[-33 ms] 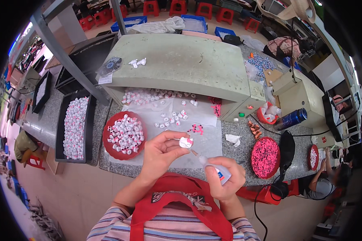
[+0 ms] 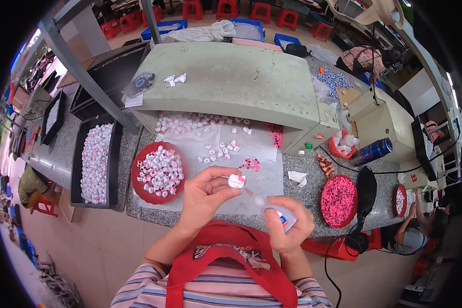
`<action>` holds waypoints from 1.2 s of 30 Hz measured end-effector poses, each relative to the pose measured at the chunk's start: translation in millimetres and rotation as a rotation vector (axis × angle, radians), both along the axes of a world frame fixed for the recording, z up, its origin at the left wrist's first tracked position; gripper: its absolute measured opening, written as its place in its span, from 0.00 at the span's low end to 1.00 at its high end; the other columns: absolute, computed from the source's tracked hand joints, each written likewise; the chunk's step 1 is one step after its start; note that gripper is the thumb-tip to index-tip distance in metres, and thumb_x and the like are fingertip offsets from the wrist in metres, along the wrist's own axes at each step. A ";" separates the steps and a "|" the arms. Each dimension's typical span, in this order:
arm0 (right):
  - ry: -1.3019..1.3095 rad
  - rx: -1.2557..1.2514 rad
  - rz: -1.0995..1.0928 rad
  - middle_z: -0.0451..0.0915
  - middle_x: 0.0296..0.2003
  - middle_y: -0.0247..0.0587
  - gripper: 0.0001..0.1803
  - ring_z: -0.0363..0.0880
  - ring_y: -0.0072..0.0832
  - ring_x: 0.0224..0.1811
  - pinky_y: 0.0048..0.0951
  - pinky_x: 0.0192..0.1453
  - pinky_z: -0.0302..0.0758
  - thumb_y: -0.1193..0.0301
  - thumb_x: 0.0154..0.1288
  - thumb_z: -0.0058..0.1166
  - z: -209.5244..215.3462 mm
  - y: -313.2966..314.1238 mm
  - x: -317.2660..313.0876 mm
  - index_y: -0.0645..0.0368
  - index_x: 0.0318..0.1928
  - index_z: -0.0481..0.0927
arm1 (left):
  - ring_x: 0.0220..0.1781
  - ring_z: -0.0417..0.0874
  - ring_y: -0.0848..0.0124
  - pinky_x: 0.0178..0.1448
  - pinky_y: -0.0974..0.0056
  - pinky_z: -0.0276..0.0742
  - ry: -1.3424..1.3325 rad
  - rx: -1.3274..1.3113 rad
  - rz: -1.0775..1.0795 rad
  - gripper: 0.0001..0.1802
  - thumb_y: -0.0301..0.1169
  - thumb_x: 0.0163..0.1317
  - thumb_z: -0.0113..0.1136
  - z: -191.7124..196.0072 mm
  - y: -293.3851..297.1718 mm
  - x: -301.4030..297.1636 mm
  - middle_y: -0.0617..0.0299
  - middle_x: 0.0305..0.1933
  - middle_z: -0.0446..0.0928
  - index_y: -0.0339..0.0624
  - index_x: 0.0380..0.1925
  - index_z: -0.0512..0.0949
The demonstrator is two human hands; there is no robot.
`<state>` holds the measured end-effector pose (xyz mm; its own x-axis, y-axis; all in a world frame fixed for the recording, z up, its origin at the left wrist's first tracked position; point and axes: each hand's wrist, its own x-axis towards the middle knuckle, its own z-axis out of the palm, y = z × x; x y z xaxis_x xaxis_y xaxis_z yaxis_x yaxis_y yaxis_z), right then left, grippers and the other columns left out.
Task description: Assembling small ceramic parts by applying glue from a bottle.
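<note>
The right hand [image 2: 287,222] grips a glue bottle [image 2: 277,214], its tip pointing at a white cap [image 2: 236,180] pinched in the left hand [image 2: 206,196] above the white sheet [image 2: 251,154]. Farther left is a red plate [image 2: 138,177] of caps; farther right, a bowl [image 2: 339,201] of pink pieces.

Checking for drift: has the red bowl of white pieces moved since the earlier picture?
No. The red bowl sits as before beside the black tray.

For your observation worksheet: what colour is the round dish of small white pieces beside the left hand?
Red, seen in the head view: the dish lies left of the left hand.
</note>
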<state>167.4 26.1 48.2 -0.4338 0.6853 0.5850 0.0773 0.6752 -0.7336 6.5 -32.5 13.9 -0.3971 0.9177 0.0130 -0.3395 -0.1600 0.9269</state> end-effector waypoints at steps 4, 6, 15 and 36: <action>0.145 -0.881 -0.160 0.76 0.21 0.39 0.11 0.75 0.25 0.18 0.19 0.22 0.71 0.79 0.49 0.52 -44.4 48.6 -6.7 0.67 0.36 0.74 | 0.43 0.78 0.70 0.47 0.70 0.75 -0.034 -0.014 0.059 0.18 0.12 0.48 0.56 -13.8 4.4 -11.4 0.52 0.43 0.74 0.29 0.42 0.70; 0.160 -1.048 -0.150 0.75 0.21 0.38 0.10 0.75 0.26 0.19 0.20 0.22 0.73 0.79 0.49 0.52 -116.2 88.4 -6.2 0.67 0.35 0.73 | 0.42 0.79 0.69 0.46 0.70 0.75 -0.063 -0.051 0.088 0.18 0.13 0.48 0.57 -22.0 7.1 -14.7 0.53 0.42 0.75 0.30 0.42 0.70; -0.709 -0.180 -0.472 0.77 0.26 0.48 0.13 0.78 0.39 0.26 0.32 0.31 0.74 0.67 0.48 0.57 -315.4 126.5 -26.0 0.61 0.34 0.77 | 0.42 0.78 0.66 0.49 0.62 0.76 -0.122 -0.133 0.035 0.18 0.12 0.47 0.55 -37.6 24.8 -13.0 0.55 0.41 0.74 0.31 0.41 0.70; 0.048 -0.798 0.173 0.77 0.23 0.33 0.05 0.72 0.14 0.23 0.14 0.26 0.69 0.79 0.49 0.60 -13.2 15.5 -22.5 0.64 0.29 0.78 | 0.49 0.74 0.66 0.52 0.67 0.74 0.085 0.181 0.049 0.17 0.09 0.49 0.51 -12.5 8.6 8.5 0.50 0.49 0.68 0.28 0.41 0.70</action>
<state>145.0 41.6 35.0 -0.5586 0.8289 -0.0297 -0.0244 -0.0522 -0.9983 15.0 -23.9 1.4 -0.4316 0.8769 0.2114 -0.2486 -0.3409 0.9066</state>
